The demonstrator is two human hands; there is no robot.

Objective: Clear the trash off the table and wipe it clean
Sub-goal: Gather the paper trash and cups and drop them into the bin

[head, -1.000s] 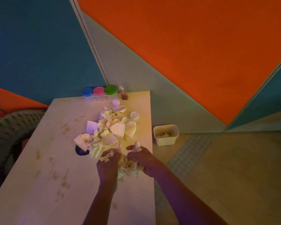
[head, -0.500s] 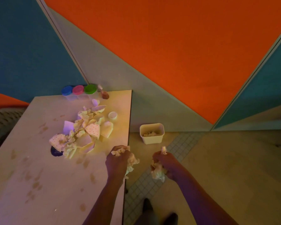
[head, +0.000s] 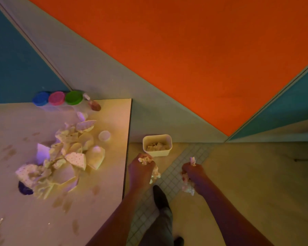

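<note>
tabletop [head: 43, 219]: a second ago both your hands worked above it; now it sits to your left and neither hand is over it. Brown smears still mark the surface, so no wiping has begun, by my reading.
trash pile [head: 60, 157]: most of it remains mid-tabletop — crumpled napkins, spotted paper pieces, small cups. You lifted only the near edge of the heap.
bin [head: 157, 145]: on the floor by the tabletop's right edge, some scraps already inside. Your hands have closed in on it since the last look.
left hand [head: 140, 170]: grip curled tight around a wad of crumpled paper [head: 146, 159], just short of the bin's near rim.
right hand [head: 194, 172]: grip clenched on a second wad [head: 188, 187], further right, over the tiled floor.
outlook: a drop into the bin looks next; expect several more trips.
</note>
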